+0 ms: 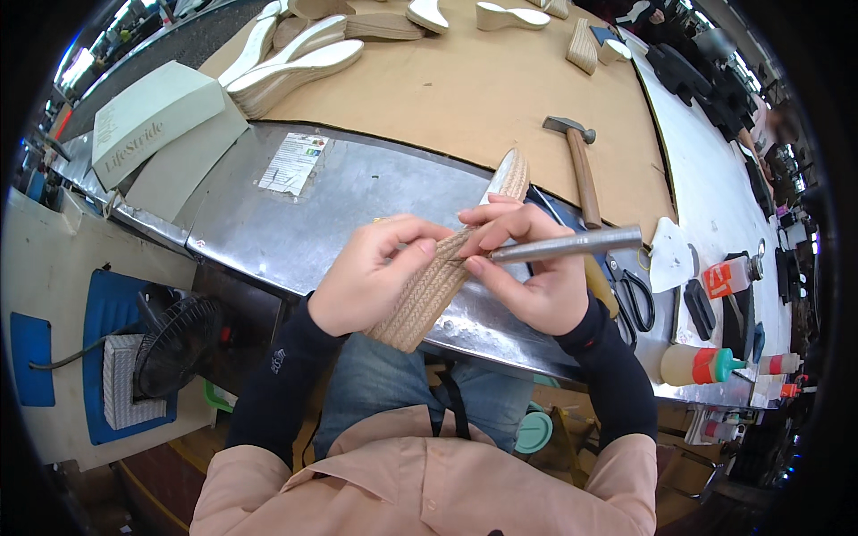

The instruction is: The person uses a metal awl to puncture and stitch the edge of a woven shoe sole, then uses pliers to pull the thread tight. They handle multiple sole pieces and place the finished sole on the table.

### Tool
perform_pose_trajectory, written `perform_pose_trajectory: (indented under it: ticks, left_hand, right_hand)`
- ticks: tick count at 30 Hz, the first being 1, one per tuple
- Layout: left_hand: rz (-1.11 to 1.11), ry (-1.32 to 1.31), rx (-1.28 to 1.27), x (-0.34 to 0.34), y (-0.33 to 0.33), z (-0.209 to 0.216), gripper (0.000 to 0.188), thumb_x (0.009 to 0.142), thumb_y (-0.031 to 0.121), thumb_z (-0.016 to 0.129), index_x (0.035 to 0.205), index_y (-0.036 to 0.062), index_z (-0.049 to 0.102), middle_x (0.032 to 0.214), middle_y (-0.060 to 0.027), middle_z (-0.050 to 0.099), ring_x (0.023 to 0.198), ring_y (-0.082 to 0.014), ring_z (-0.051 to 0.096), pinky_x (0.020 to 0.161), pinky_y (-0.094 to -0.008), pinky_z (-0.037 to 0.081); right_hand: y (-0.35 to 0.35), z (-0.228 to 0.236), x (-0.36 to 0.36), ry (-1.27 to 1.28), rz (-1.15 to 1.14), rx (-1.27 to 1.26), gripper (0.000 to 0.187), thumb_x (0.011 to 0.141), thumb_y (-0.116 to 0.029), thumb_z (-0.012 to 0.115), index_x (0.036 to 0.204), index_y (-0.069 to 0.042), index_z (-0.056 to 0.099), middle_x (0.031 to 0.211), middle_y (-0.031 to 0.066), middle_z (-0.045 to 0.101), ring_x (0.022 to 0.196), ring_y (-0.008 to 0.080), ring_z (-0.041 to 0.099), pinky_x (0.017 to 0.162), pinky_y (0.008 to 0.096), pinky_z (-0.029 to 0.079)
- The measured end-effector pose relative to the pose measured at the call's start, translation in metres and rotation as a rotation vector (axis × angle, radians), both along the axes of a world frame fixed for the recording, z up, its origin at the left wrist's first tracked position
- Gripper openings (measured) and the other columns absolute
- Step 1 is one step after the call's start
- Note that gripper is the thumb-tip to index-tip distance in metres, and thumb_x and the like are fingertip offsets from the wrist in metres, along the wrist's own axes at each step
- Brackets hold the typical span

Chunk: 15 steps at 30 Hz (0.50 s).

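1 open lane is running over the metal bench (349, 205), left of the left hand (371, 272). The pale box (161, 121) is blocking its left end; the hammer (581, 170) and 1 pair of scissors (627, 284) are crowding the right.

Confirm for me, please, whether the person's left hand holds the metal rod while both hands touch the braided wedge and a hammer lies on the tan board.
Not quite: the head view shows the metal rod in the right hand, not the left hand; both hands do touch the braided wedge, and a hammer lies on the tan board.
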<state>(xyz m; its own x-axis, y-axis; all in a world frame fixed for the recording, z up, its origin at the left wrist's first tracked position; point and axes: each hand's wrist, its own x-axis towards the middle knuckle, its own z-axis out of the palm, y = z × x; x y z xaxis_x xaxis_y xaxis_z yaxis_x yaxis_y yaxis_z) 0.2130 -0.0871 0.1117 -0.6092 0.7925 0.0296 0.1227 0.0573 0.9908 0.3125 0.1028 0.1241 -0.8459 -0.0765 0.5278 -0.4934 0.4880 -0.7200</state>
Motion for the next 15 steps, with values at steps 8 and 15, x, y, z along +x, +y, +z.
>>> perform_pose_trajectory:
  ticks: [8, 15]
  left_hand:
    - [0.035, 0.36, 0.029, 0.001, -0.001, -0.007, 0.025, 0.081, 0.007, 0.061, 0.104, -0.002, 0.066, 0.097, -0.0148, 0.068, 0.091, -0.0266, 0.065, 0.082, -0.0337, 0.049]
    - [0.046, 0.362, 0.059, 0.0, 0.001, -0.008, 0.023, 0.08, 0.004, 0.061, 0.101, -0.0029, 0.066, 0.096, -0.016, 0.068, 0.091, -0.0297, 0.066, 0.083, -0.0347, 0.049]
  right_hand:
    - [-0.005, -0.017, 0.0, 0.11, -0.059, -0.073, 0.013, 0.079, -0.001, 0.072, 0.087, -0.006, 0.062, 0.08, 0.0057, 0.069, 0.094, 0.0236, 0.069, 0.105, 0.0478, 0.039]
    - [-0.004, -0.019, -0.002, 0.169, -0.052, -0.045, 0.014, 0.078, 0.001, 0.074, 0.085, -0.006, 0.063, 0.084, 0.0071, 0.07, 0.093, 0.0254, 0.069, 0.103, 0.0473, 0.041]
